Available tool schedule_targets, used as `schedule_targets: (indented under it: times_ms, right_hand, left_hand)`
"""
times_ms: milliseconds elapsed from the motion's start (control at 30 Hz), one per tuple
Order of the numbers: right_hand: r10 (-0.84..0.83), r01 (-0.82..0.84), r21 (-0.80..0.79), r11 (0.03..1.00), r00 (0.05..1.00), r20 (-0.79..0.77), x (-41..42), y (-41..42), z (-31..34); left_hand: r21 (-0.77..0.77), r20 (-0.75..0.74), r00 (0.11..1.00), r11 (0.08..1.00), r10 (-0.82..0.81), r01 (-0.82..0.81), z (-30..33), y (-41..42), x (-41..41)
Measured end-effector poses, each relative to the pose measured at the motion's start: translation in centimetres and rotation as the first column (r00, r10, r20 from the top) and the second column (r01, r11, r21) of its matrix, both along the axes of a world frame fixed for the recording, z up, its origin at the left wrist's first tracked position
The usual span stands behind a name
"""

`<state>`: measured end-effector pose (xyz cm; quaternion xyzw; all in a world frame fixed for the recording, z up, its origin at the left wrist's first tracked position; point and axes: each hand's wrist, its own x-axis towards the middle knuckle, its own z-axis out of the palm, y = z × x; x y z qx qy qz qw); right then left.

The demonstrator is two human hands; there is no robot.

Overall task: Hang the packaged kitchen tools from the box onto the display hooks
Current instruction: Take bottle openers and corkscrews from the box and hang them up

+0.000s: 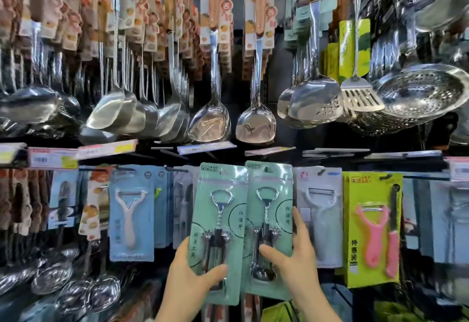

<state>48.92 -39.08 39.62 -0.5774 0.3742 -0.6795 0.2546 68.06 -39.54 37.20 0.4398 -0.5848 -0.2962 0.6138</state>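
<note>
Two teal blister cards, each with a metal corkscrew, are held up in front of the lower row of hooks. My left hand (pixel 189 277) grips the lower part of the left corkscrew pack (pixel 220 220), thumb across its front. My right hand (pixel 297 253) holds the right corkscrew pack (pixel 272 210), thumb on the front and fingers behind its right edge. The tops of both cards reach up to the hook rail (pixel 228 166); whether either one sits on a hook is hidden. The box is not in view.
Steel ladles and spatulas (pixel 210 118) hang overhead, with skimmers (pixel 421 93) at the right. Packaged peelers hang on both sides: a white peeler pack (pixel 132 215) at the left, a grey peeler pack (pixel 319 210) and a yellow pack with a pink peeler (pixel 371 230) at the right. Price labels (pixel 205 147) line the rail.
</note>
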Motion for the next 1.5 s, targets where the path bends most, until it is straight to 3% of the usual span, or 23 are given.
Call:
schedule_targets:
  times_ms: [200, 400, 500, 567, 700, 933, 1133, 1367, 1500]
  right_hand:
    - [-0.035, 0.040, 0.097, 0.994, 0.998, -0.056, 0.1, -2.2, -0.2]
    - [-0.122, 0.168, 0.194, 0.967, 0.967, -0.225, 0.0, -3.6, 0.4]
    - [-0.255, 0.310, 0.121, 0.943, 0.907, -0.336, 0.6, -2.5, 0.0]
    - [-0.248, 0.274, 0.041, 0.961, 0.916, -0.316, 1.4, -1.1, -0.7]
    - [0.033, -0.015, 0.118, 0.993, 0.987, -0.155, 3.8, 1.0, -2.8]
    - [-0.123, 0.124, 0.010, 0.992, 0.990, -0.075, 2.5, 1.4, -3.1]
    - [-0.142, 0.142, 0.000, 0.990, 0.990, -0.018, 1.0, 0.6, -1.3]
    - [-0.153, 0.162, 0.073, 0.984, 0.982, -0.108, 0.2, -0.8, -1.6]
    - [-0.180, 0.206, 0.090, 0.974, 0.955, -0.235, 0.1, -1.5, -1.1]
  left_hand:
    - [-0.017, -0.007, 1.000, 1.000, 0.007, -0.007, -0.5, -0.5, 0.5]
    - [-0.018, -0.024, 1.000, 1.000, -0.001, 0.001, -0.4, -0.2, 0.3]
    - [-0.007, -0.031, 0.999, 1.000, -0.015, 0.015, -0.6, 0.0, -0.2]
    - [-0.002, -0.027, 0.999, 1.000, -0.018, 0.018, -0.8, 0.2, -0.8]
    - [-0.022, -0.025, 0.998, 0.998, -0.054, 0.053, -1.1, 1.0, -2.7]
    - [-0.070, 0.016, 0.987, 0.985, -0.158, 0.158, -0.8, 1.3, -5.4]
    - [-0.134, 0.030, 0.980, 0.971, -0.195, 0.198, 0.7, 0.1, -6.7]
    - [-0.009, 0.058, 0.986, 0.988, -0.154, 0.154, -0.5, -1.6, -7.1]
    - [0.032, 0.214, 0.970, 0.993, -0.119, 0.114, -0.2, -2.6, -7.3]
